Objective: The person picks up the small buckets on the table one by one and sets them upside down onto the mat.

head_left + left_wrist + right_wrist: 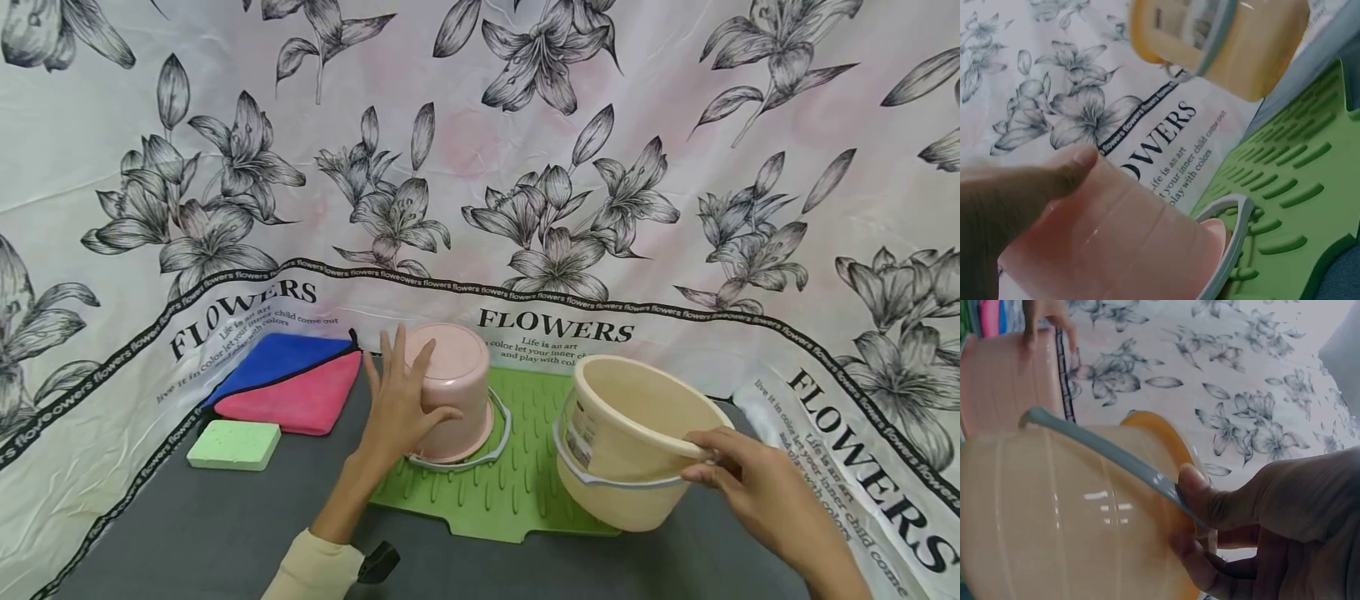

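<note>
An upside-down pink bucket [457, 392] stands on a green ridged drying mat [517, 450], its grey handle lying around its rim. My left hand [401, 404] is at its base with fingers spread and straight; the thumb lies against the pink wall in the left wrist view. A cream bucket [626, 467] hangs tilted, mouth up, over the mat's right side. My right hand [765, 483] pinches its rim, and in the right wrist view the thumb lies over the grey handle [1116, 453] too. The fingers on the rim's inner side are partly hidden.
Left of the mat, a blue and pink cloth [292, 383] lies on the dark table [187, 533]. A light green sponge [234, 444] sits in front of it. A white flower-printed sheet [450, 208] rises behind and around the table.
</note>
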### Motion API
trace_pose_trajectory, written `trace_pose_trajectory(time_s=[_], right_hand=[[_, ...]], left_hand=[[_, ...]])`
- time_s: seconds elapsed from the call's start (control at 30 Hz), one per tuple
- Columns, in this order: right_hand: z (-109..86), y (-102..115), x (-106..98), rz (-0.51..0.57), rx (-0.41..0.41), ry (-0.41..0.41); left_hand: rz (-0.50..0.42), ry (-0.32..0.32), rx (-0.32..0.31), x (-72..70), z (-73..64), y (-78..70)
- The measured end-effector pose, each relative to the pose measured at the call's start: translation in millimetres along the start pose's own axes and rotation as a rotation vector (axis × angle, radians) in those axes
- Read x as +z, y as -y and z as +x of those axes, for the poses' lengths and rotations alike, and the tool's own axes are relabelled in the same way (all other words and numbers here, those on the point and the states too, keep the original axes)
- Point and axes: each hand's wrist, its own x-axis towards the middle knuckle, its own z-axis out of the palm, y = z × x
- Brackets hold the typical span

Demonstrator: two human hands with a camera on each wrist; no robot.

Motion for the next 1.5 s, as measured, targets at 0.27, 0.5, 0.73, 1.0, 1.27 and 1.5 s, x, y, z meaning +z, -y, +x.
trace_pose_trajectory(time_s=[0.27, 0.5, 0.73, 1.0, 1.27, 1.5], right_hand=[[1.5, -3.2, -0.1, 0.315, -0.142, 0.087], [9.7, -9.8, 7.4, 0.666, -0.359, 0.229], [15.5, -9.9, 18.2, 0.848, -0.556, 0.284], [15.6, -5.7, 17.5, 0.8, -0.551, 0.206], [18.8, -3.3, 16.9, 0.804, -0.572, 0.191], [20.8, -2.5, 16.5, 0.927, -0.679, 0.214]], left_hand=[[-0.004, -0.12, 0.531, 1.4, 11.5, -28.6], [-0.44, 0.012, 0.661, 7.7, 7.5, -39.0], [-0.599, -0.008, 0.867, -6.1, 8.1, -63.8], [-0.581, -0.072, 1.081, -23.9, 6.0, -88.1], [-0.608, -0.063, 1.05, -25.5, 10.8, -85.5], [-0.725, -0.043, 0.963, -17.5, 16.5, -59.1]])
